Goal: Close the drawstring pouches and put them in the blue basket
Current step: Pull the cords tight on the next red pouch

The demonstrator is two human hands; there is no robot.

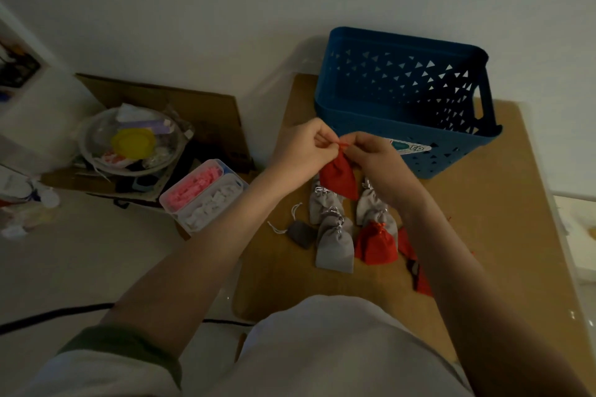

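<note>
A red drawstring pouch (pixel 339 177) hangs above the brown table, its neck gathered. My left hand (pixel 304 146) and my right hand (pixel 374 151) each pinch its red strings at the top, close together, just in front of the blue basket (pixel 380 113). The basket stands at the table's far side and looks dark inside. Below my hands lie several grey pouches (pixel 335 243), another red pouch (pixel 375 243) and a small dark grey pouch (pixel 302 234) with loose white strings. More red fabric (pixel 416 267) shows partly behind my right forearm.
The brown table (pixel 503 219) ends near my body. To the left, on lower ground, sit a clear box of pink and white items (pixel 203 195), a round bowl of clutter (pixel 132 138) and flat cardboard (pixel 200 106). A black cable (pixel 51 316) crosses the floor.
</note>
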